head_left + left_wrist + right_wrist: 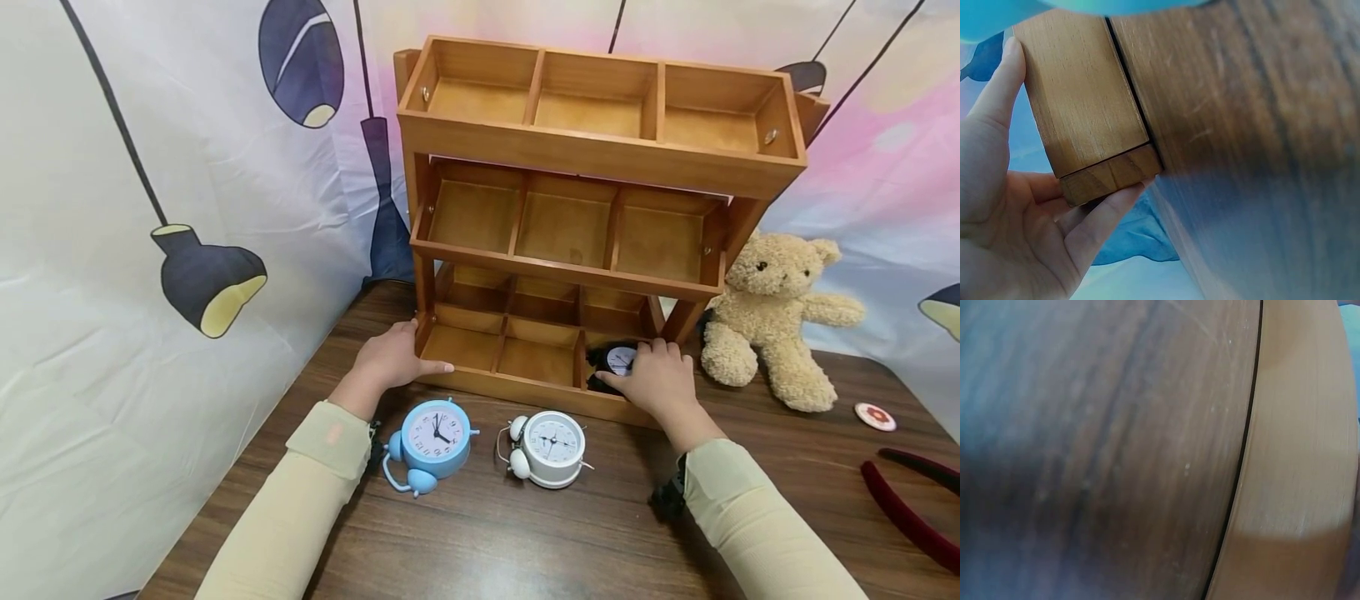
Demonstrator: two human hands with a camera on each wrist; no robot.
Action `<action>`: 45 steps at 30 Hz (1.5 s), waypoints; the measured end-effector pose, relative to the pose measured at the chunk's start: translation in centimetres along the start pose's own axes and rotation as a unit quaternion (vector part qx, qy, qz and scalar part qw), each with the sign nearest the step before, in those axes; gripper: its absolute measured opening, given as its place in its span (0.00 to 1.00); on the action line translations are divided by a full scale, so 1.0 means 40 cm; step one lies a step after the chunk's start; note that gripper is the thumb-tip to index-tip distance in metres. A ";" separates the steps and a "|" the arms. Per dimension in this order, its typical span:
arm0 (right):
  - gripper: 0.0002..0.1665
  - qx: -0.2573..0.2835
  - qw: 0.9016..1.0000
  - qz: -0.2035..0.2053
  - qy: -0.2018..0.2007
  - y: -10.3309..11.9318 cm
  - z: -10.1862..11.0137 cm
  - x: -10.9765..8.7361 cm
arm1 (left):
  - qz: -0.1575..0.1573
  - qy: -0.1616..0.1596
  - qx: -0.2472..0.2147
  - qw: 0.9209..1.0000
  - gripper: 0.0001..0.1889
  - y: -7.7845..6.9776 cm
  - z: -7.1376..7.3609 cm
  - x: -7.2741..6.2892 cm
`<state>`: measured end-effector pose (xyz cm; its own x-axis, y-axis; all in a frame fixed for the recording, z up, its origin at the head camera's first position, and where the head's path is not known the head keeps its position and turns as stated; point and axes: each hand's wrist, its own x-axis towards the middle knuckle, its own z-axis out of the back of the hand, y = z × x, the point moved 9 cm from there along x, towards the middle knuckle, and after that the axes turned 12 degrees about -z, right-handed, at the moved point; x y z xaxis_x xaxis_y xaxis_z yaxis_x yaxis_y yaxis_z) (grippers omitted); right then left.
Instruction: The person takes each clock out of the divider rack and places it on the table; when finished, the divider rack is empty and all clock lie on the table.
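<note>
A wooden tiered shelf (600, 142) with divided compartments stands on the table. My left hand (388, 362) grips the lower left corner of its bottom tier (1085, 94), thumb along the front board and fingers round the end. In the bottom tier's right front compartment, my right hand (660, 380) holds a black alarm clock (619, 360), its white dial facing up and partly covered. Before the shelf lie a light blue alarm clock (435, 433), nearer my left hand, and a white alarm clock (553, 446). The right wrist view shows only the front board (1297, 456) and tabletop, no hand clearly.
A teddy bear (780, 308) sits right of the shelf. Near it lies a round white badge with a red design (875, 417). Dark red curved handles (911, 517) lie at the table's right edge. A printed cloth (225, 150) hangs behind and to the left.
</note>
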<state>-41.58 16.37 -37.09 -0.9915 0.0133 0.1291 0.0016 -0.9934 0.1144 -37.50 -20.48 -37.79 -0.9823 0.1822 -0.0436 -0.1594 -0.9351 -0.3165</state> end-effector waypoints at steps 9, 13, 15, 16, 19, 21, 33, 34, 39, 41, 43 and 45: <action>0.55 0.003 1.000 0.004 -0.004 -0.002 -0.001 0.000 | -0.001 -0.001 0.002 1.000 0.61 0.003 0.000 0.002; 0.54 0.010 1.000 0.004 -0.005 -0.004 -0.002 0.000 | 0.000 0.001 0.001 1.000 0.61 0.005 -0.003 0.003; 0.54 0.015 1.000 0.004 -0.005 -0.005 -0.004 0.000 | 0.000 0.002 0.000 1.000 0.61 0.005 -0.004 0.003; 0.54 0.017 1.000 0.004 -0.006 -0.005 -0.004 0.001 | 0.000 0.003 -0.001 1.000 0.61 0.004 -0.004 0.002; 0.53 0.023 1.000 0.004 -0.008 -0.007 -0.005 0.002 | 0.001 0.003 -0.002 1.000 0.61 0.004 -0.003 0.001; 0.53 0.025 1.000 0.004 -0.009 -0.009 -0.006 0.003 | 0.000 0.002 -0.001 1.000 0.61 0.003 -0.003 0.001; 0.52 0.045 0.999 0.001 -0.006 -0.009 -0.003 0.004 | -0.002 -0.001 0.003 1.000 0.60 -0.001 -0.001 0.000; 0.52 0.046 0.999 0.000 -0.004 -0.010 -0.002 0.004 | -0.002 -0.001 0.003 1.000 0.60 -0.001 -0.001 0.000; 0.51 0.050 0.999 -0.001 -0.001 -0.010 0.007 0.003 | -0.001 0.000 0.001 1.000 0.60 -0.001 0.000 -0.001; 0.51 0.052 0.999 0.000 -0.002 -0.010 0.012 0.003 | 0.000 0.000 0.000 1.000 0.60 -0.001 0.000 -0.002; 0.50 0.051 0.999 0.001 -0.002 -0.011 0.014 0.003 | 0.001 0.001 0.000 1.000 0.60 0.000 0.000 -0.002; 0.51 0.050 0.999 0.002 -0.002 -0.011 0.016 0.004 | 0.001 0.002 -0.001 1.000 0.60 0.001 -0.001 -0.002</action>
<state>-41.65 16.88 -36.50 -0.9909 0.0098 0.1344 0.0190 -0.9773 0.2111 -37.43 -20.52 -37.82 -0.9823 0.1810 -0.0488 -0.1565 -0.9350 -0.3183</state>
